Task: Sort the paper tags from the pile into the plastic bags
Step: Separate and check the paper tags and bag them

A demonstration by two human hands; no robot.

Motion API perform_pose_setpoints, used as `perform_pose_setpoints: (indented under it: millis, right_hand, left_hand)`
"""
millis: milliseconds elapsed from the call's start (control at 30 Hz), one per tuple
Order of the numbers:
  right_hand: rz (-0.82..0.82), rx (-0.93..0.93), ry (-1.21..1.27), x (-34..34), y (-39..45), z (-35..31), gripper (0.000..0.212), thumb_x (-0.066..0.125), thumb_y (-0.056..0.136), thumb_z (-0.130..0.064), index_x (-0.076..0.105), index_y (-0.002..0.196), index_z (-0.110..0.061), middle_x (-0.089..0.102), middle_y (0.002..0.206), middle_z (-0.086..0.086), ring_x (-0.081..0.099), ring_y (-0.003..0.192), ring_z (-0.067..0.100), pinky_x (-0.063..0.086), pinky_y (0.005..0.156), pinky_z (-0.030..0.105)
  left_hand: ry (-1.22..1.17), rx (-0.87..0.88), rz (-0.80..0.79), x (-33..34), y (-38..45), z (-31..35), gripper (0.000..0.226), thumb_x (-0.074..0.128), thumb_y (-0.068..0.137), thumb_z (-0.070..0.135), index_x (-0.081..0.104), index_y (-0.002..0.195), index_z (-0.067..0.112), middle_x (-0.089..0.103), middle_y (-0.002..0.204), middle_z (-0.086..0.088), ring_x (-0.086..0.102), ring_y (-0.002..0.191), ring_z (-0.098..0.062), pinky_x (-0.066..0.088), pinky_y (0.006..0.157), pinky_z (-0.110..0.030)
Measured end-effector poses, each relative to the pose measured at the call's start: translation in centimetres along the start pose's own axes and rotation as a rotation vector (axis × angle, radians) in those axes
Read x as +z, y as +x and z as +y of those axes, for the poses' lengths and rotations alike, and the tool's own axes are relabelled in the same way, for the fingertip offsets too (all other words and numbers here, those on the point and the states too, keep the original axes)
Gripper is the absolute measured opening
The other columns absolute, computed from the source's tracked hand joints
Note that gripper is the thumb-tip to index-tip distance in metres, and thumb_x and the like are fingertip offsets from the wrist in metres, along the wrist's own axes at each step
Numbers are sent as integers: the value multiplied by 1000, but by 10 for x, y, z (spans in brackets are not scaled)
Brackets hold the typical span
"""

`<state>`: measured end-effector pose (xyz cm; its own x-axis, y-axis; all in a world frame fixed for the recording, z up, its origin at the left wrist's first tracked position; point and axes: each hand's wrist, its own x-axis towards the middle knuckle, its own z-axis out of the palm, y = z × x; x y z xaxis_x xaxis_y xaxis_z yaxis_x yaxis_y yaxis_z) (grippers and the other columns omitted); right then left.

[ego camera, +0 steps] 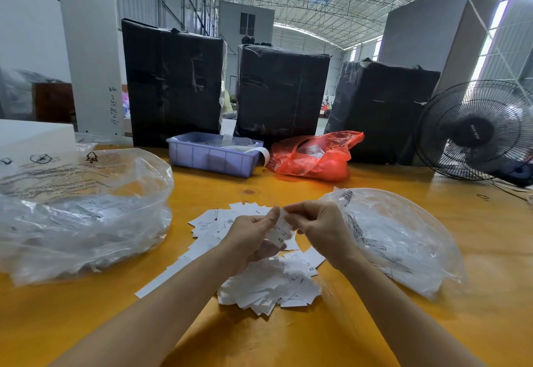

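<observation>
My left hand (253, 231) and right hand (317, 225) together pinched one paper tag (279, 229) printed "XS" above the pile (268, 283); plastic bags (86, 208) flanked it, yellow tabletop (288, 338) open nearer.

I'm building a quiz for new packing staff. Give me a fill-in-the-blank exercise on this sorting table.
1. Both hands hold up a paper tag printed with the size letters ____.
2. The pile of tags lies on the yellow table between two clear ____ bags.
3. Behind the pile, beside the lilac tray, lies a bag coloured ____.
4. At the table's far right stands a black ____.

Missing words: XS; plastic; red; fan
</observation>
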<state>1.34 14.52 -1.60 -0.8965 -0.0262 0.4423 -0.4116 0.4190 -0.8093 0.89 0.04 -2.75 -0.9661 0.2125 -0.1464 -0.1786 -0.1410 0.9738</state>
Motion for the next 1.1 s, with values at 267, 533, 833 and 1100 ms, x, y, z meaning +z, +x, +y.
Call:
perform_pose_setpoints:
  millis: [267, 533, 833, 1100]
  right_hand:
    - [-145, 100, 174, 3, -1, -5, 18, 69, 81, -2, 69, 99, -5, 70, 80, 6, 64, 66, 11, 52, 60, 18]
    - [-34, 216, 211, -3, 0, 0, 9, 69, 82, -1, 69, 90, -4, 69, 78, 12, 62, 64, 16, 51, 55, 17]
    - [65, 323, 386, -5, 0, -5, 9, 71, 78, 2, 67, 83, -5, 67, 67, 9, 64, 58, 16, 57, 59, 24]
    - [85, 205, 295, -10, 0, -7, 6, 71, 79, -5, 69, 85, -5, 70, 70, 10, 65, 61, 19, 55, 58, 24]
  left_hand:
    - [-120, 13, 85, -1, 2, 4, 37, 60, 87, 40, 62, 95, 3, 65, 86, -15, 63, 78, -27, 54, 70, -34]
    - [73, 76, 92, -13, 5, 4, 16, 71, 82, 16, 72, 89, 2, 71, 72, -9, 57, 53, -8, 47, 48, -15]
    - [294, 29, -48, -27, 2, 19, 16, 78, 73, 11, 72, 84, 0, 68, 66, -6, 53, 47, -7, 45, 46, -15]
    - [630, 142, 57, -49, -12, 63, 4, 73, 81, 15, 72, 77, 13, 68, 65, 1, 55, 45, 0, 45, 46, -11]
